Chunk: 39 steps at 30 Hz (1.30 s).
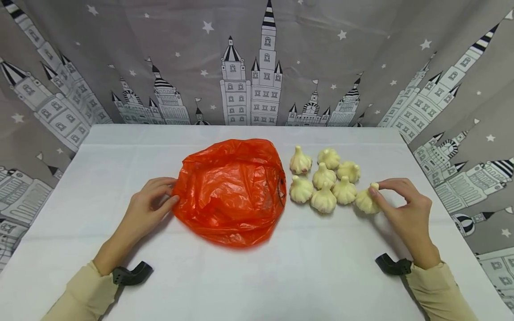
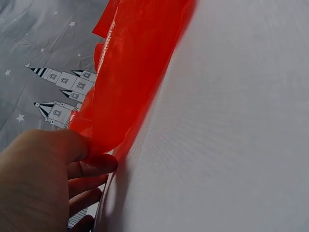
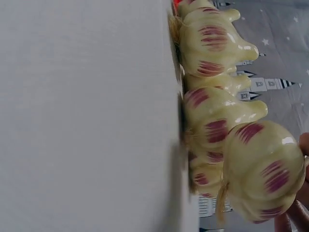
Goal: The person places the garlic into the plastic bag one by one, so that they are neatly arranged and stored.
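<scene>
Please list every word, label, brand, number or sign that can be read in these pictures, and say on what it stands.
No text can be read.
Bag: dark print on the side by the garlic, too small and creased to read.
Garlic: purple streaks, no letters visible.
Curtain: castles and stars, no readable words.

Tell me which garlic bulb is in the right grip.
The rightmost garlic bulb in the head view, pinched near its stem by the right grip. The other seven bulbs sit to its left with no fingers on them.
</scene>
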Each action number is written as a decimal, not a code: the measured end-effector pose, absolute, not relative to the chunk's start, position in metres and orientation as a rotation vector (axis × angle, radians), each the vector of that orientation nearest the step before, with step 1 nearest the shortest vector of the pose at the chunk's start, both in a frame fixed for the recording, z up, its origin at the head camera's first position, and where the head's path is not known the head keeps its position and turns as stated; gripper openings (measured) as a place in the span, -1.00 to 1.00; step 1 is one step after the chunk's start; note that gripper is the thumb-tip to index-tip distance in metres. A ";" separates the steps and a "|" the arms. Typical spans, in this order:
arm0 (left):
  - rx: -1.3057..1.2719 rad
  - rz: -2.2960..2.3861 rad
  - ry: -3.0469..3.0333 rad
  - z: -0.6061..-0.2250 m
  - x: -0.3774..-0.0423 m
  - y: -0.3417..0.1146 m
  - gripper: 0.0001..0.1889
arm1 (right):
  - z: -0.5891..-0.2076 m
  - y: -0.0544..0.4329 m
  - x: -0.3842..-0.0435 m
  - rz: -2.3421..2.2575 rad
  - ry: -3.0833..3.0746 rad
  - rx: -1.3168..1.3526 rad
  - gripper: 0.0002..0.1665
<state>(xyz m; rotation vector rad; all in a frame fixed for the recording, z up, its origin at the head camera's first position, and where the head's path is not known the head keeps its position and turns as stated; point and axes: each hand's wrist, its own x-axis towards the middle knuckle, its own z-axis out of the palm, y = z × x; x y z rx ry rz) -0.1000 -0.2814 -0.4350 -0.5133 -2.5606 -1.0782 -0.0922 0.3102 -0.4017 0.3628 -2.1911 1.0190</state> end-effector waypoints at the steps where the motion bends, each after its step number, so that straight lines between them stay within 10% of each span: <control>1: -0.513 -1.076 -2.564 -0.435 -0.100 -0.281 -0.85 | -0.397 0.310 -0.092 1.020 -2.190 0.350 -0.71; 39: -0.476 -1.069 -2.589 -0.433 -0.099 -0.280 -0.90 | -0.317 0.240 -0.121 1.111 -2.170 0.364 -0.78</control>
